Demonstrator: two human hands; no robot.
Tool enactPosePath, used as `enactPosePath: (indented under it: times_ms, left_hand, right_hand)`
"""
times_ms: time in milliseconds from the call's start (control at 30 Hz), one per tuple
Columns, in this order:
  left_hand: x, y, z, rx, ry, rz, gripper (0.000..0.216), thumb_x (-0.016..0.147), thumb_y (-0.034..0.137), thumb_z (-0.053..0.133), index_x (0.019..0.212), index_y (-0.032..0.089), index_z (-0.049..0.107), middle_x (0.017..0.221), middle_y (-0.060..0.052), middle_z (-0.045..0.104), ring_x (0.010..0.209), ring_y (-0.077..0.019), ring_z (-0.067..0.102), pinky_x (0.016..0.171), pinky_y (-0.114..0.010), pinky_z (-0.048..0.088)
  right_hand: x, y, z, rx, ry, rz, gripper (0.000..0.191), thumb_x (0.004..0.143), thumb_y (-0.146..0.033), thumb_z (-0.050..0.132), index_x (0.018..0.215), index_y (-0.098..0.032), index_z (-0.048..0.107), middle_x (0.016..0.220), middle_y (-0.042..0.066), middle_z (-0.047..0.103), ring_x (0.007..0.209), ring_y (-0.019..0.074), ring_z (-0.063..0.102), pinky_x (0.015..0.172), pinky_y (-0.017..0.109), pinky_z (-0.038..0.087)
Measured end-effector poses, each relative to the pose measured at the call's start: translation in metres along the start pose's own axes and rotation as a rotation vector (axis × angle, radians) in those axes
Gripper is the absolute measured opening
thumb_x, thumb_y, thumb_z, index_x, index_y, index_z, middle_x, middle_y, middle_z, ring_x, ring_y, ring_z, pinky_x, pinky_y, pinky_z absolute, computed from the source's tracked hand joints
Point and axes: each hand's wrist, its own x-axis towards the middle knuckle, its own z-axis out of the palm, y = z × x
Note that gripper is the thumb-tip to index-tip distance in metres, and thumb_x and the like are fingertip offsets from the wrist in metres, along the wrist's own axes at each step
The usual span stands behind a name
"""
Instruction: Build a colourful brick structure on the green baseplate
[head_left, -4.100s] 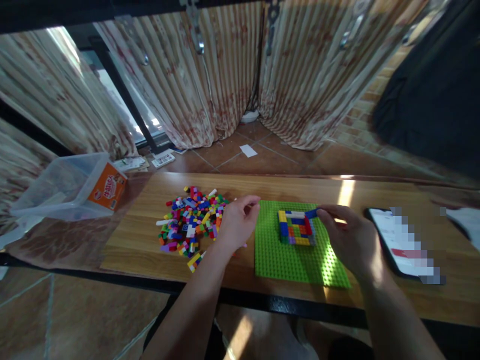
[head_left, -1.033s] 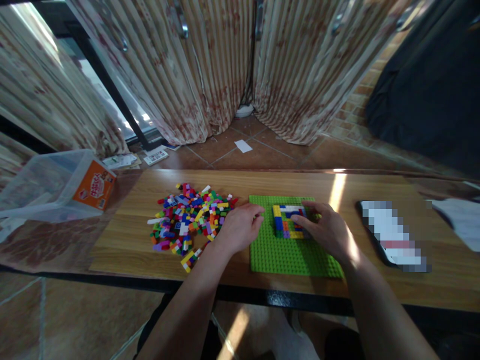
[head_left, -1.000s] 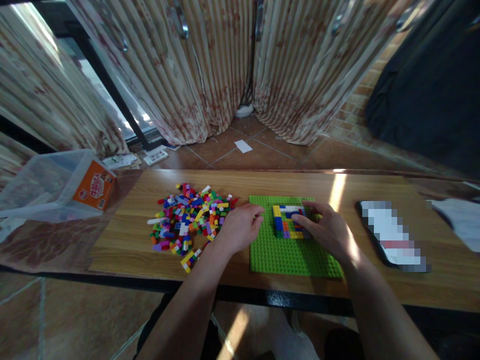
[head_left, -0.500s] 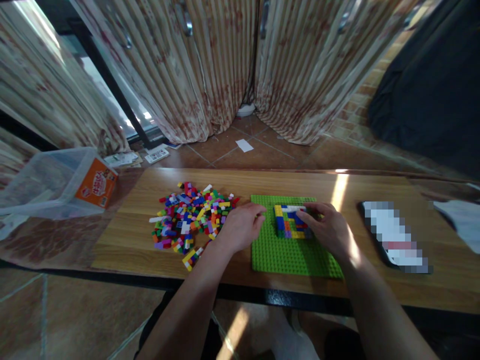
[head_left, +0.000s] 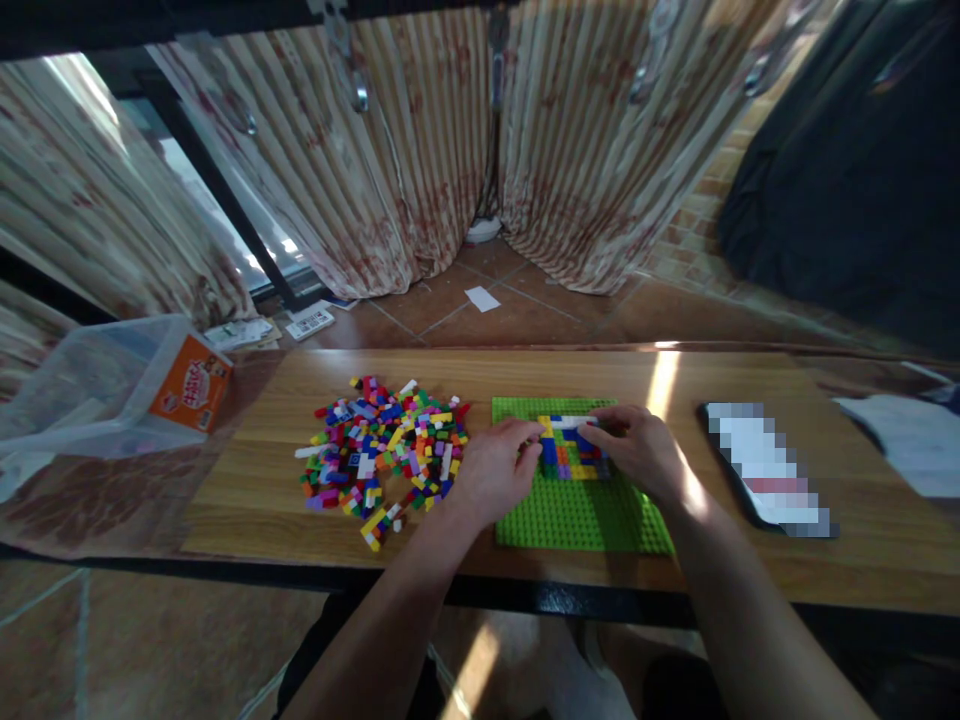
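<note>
A low block of toy bricks (head_left: 574, 450) in yellow, blue, white, red and other colours stands on a green studded baseplate (head_left: 555, 520). My left hand (head_left: 499, 470) is at its left side, thumb and fingers pinched together, fingertips against the yellow upper-left corner. Whether a small brick is between those fingertips is hidden. My right hand (head_left: 637, 448) grips the upper right part of the block, with the thumb over its face and the fingers behind its far edge. The block's right end is partly covered by this hand.
A heap of loose bricks (head_left: 382, 440) lies left of the baseplate on the wooden table (head_left: 255, 480). A phone (head_left: 769, 470) rests to the right, with paper (head_left: 911, 445) beyond it. A clear plastic bin (head_left: 112, 390) with an orange label stands at the far left.
My left hand has moved right, from apart from the brick block to touching its upper-left corner. My right hand stays on the block. The whole view has shifted slightly.
</note>
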Motion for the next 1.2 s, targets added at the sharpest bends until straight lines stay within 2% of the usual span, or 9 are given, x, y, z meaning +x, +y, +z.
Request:
enactPosePath:
  times_ms: [267,400,467,600,800,1200]
  left_hand:
    - [0.0,-0.003,-0.002,0.018,-0.019,0.021,0.021,0.09,0.018,0.05,0.105,0.017,0.066,0.097,-0.006,0.07,0.089,-0.0182,0.065,0.081,-0.031,0.051]
    - [0.001,-0.005,-0.005,0.038,-0.029,0.025,0.021,0.09,0.017,0.049,0.103,0.017,0.066,0.097,-0.006,0.07,0.089,-0.0184,0.065,0.08,-0.031,0.051]
    - [0.001,-0.006,-0.005,0.052,-0.039,0.023,0.021,0.09,0.018,0.049,0.104,0.017,0.066,0.098,-0.006,0.07,0.089,-0.0186,0.065,0.08,-0.032,0.051]
    - [0.002,-0.006,-0.006,0.079,-0.056,0.015,0.021,0.09,0.018,0.05,0.104,0.018,0.066,0.099,-0.006,0.07,0.09,-0.019,0.065,0.082,-0.032,0.051]
    - [0.001,-0.005,-0.008,0.1,-0.071,0.029,0.021,0.091,0.017,0.049,0.102,0.018,0.066,0.098,-0.005,0.07,0.094,-0.0193,0.064,0.085,-0.032,0.05]
    - [-0.001,-0.008,-0.009,0.092,-0.034,0.03,0.02,0.091,0.018,0.049,0.101,0.018,0.066,0.098,-0.005,0.07,0.093,-0.0186,0.065,0.084,-0.031,0.05]
  right_hand:
    - [-0.001,0.0,-0.002,0.045,-0.007,-0.042,0.04,0.073,-0.053,0.062,0.091,-0.019,0.074,0.096,0.01,0.069,0.078,0.0218,0.065,0.074,0.038,0.054]
    - [-0.004,0.0,-0.007,0.16,-0.059,0.005,0.045,0.08,-0.057,0.054,0.09,-0.018,0.073,0.092,0.009,0.07,0.08,0.0216,0.066,0.074,0.038,0.054]
    - [-0.004,0.002,-0.008,0.188,-0.09,0.016,0.048,0.076,-0.059,0.06,0.096,-0.018,0.073,0.096,0.01,0.07,0.082,0.0225,0.066,0.074,0.039,0.055]
    - [-0.004,0.007,-0.006,0.146,-0.087,-0.022,0.055,0.063,-0.058,0.073,0.101,-0.018,0.072,0.108,0.011,0.066,0.085,0.0231,0.065,0.08,0.042,0.055]
    - [-0.005,0.01,-0.004,0.104,-0.093,-0.069,0.048,0.066,-0.055,0.072,0.099,-0.02,0.071,0.11,0.01,0.063,0.09,0.0229,0.064,0.085,0.043,0.053]
    - [-0.003,0.012,-0.003,-0.039,-0.071,-0.15,0.045,0.071,-0.053,0.068,0.101,-0.02,0.071,0.107,0.011,0.066,0.086,0.0244,0.065,0.078,0.044,0.053]
